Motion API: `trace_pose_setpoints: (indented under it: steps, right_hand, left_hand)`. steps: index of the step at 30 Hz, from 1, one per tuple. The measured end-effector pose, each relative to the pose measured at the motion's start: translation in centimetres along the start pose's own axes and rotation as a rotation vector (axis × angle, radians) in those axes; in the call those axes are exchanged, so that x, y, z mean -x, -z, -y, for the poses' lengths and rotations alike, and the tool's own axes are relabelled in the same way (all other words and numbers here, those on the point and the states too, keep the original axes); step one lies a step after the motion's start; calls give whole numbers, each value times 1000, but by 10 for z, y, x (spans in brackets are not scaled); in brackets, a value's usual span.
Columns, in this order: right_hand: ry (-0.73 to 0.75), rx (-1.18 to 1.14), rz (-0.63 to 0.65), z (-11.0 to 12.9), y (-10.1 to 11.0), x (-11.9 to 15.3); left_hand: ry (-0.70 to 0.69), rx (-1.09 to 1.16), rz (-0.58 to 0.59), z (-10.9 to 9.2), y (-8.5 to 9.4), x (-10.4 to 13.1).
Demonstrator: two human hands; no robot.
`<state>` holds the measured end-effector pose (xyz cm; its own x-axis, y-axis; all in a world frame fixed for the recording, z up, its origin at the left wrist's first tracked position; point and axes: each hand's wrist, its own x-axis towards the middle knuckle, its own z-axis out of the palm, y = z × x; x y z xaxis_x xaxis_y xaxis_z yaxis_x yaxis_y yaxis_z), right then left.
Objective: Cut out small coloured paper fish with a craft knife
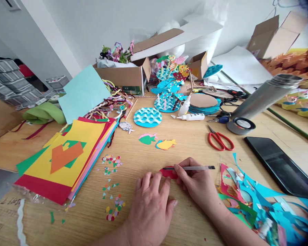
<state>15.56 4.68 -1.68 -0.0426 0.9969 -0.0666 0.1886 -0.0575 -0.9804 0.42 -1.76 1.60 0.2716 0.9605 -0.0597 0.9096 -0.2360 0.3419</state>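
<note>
The right hand (197, 182) grips a slim pen (195, 167) between thumb and fingers, its tip over the far left part of a small red paper piece (170, 172). The left hand (150, 205) is spread palm-down, empty of any tool, its fingertips at the near left edge of the red paper piece, which lies flat on the counter (190, 227).

To mark neatly, I would keep those fingertips firm but clear of the stroke, and turn the paper rather than twist the wrist. The pen leans very low; lifting its rear end should give a finer line. Light pressure seems wise, since thin paper may dent or slide.

Beyond the red paper piece lie a yellow fish cutout (166, 144) and a green fish cutout (146, 139); scissors (220, 138) rest beyond it to the right, paper scraps (256, 194) to its right, and confetti dots (115, 209) to its left.
</note>
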Motion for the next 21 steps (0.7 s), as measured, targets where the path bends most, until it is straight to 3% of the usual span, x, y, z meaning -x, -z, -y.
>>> trace_pose_setpoints:
  steps: [21]
  right_hand:
    - [-34, -3, -10, 7, 0, 2]
  left_hand:
    - [-3, 0, -1, 1, 0, 0]
